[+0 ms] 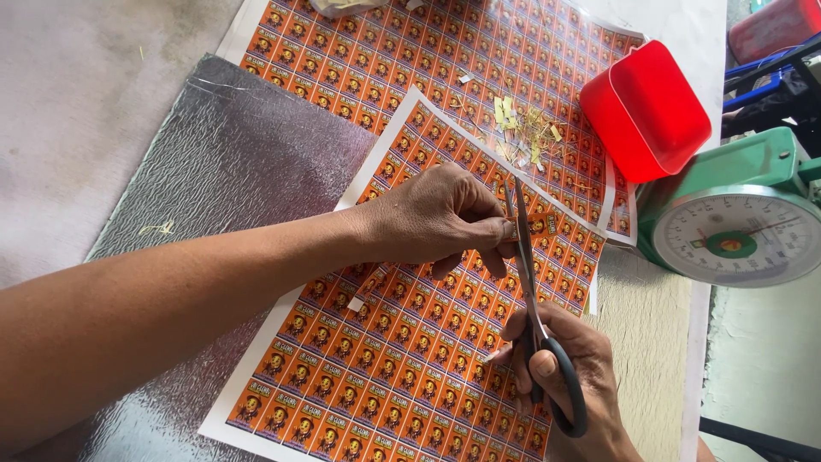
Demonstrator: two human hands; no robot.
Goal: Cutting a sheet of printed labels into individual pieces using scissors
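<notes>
the left hand point(436, 218) is reaching in from nine o'clock and pinching a small orange label strip point(540, 225) between thumb and fingertips, just at three o'clock of its knuckles. the right hand point(564, 376) is sitting at five o'clock, clenched through the black loops of a pair of scissors point(526, 265), whose slim blades are pointing toward twelve o'clock and meeting the pinched strip. both hands are working over a printed sheet point(385, 376) of small orange labels, lying tilted on a silver textured mat point(214, 171) on the bench point(68, 103). a second, larger label sheet point(385, 51) is lying toward twelve o'clock, partly tucked under the first. pale paper trimmings point(522, 128) are lying scattered on it toward one o'clock. a red plastic scoop point(646, 107) is resting at two o'clock, just beside a green dial scale point(735, 214) at three o'clock
</notes>
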